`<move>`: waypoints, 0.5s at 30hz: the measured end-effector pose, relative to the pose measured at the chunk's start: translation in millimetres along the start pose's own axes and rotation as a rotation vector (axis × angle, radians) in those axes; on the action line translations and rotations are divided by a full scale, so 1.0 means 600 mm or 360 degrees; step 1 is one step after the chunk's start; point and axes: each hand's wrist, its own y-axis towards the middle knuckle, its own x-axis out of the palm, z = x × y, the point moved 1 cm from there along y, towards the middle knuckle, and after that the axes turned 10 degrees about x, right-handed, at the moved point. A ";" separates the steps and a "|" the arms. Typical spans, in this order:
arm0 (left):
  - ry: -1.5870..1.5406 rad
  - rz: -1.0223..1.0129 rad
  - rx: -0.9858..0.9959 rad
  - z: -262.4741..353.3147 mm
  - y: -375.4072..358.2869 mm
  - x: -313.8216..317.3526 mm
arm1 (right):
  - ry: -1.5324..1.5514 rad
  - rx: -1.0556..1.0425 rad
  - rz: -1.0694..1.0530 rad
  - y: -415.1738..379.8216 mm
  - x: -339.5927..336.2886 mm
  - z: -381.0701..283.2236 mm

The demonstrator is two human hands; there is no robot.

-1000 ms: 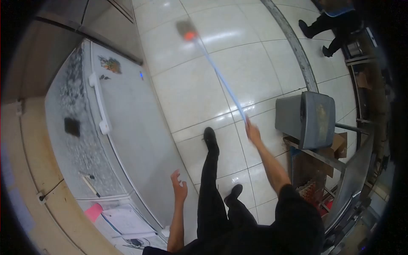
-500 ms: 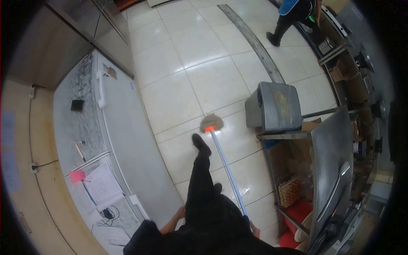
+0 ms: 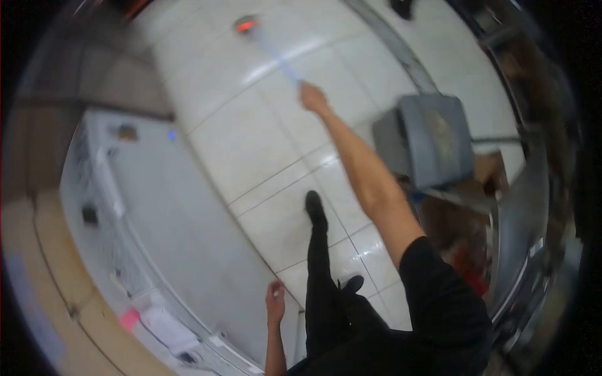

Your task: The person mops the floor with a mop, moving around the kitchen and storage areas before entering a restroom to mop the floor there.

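My right hand (image 3: 313,98) is stretched far forward, its fingers wrapped round the pale blue pole of a mop (image 3: 246,26). The mop's orange fitting and small brownish head rest on the tiled floor (image 3: 251,135) near the top of the view. Beside the white chest freezer (image 3: 182,207), my left hand (image 3: 275,293) hangs low with its fingers loosely curled; nothing shows in it, though blur hides the detail.
A grey lidded bin (image 3: 442,141) stands right of my outstretched arm, by a metal worktable (image 3: 523,219). Papers (image 3: 168,326) and a pink item (image 3: 130,319) lie on the freezer. Another person's dark shoe (image 3: 402,7) shows at the top.
My right hand has swung from beside my body to far forward, carrying the mop up the view. My left hand shows more fully. The other person is mostly out of view.
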 end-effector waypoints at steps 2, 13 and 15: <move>-0.0064 -0.0089 0.0260 0.052 0.076 0.052 | -0.0060 -0.0011 0.0048 -0.075 -0.031 0.085; 0.1569 -0.1253 0.1496 0.070 -0.198 0.579 | 0.0310 0.0954 -0.0406 -1.312 -0.325 0.544; 0.1378 -0.1697 0.1849 -0.071 -0.345 0.675 | 0.0173 0.1170 -0.0394 -1.542 -0.435 0.544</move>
